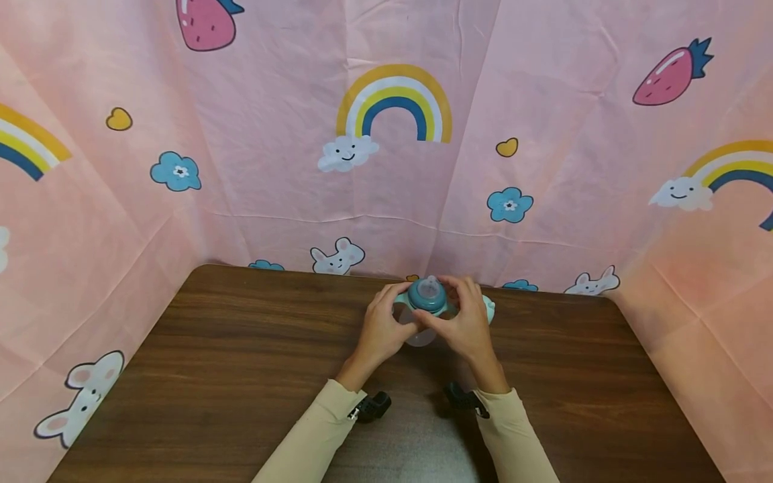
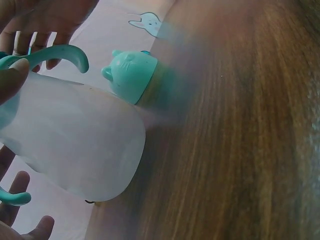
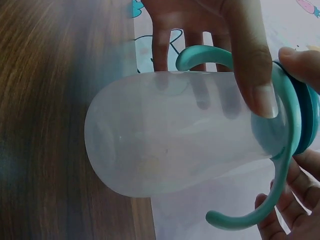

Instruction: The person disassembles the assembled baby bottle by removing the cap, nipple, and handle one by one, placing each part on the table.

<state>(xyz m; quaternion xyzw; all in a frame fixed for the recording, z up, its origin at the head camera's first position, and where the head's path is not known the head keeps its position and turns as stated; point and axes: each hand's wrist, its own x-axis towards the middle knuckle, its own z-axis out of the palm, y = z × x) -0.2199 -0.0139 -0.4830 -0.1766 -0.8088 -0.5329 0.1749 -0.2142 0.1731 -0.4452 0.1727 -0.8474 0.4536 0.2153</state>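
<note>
A frosted clear baby bottle with a teal collar, a see-through nipple and two mint handles stands upright between both hands near the table's back edge. My left hand holds it from the left, its thumb across the front below the collar. From the right, my right hand grips it at the collar, thumb over the front of the rim. Close behind the right hand sits a mint animal-shaped cap with small ears, mostly covered in the head view.
The brown wood-grain table reaches back to a pink patterned cloth that hangs behind it and at both sides. A black strapped device sits on each wrist, below the beige sleeves.
</note>
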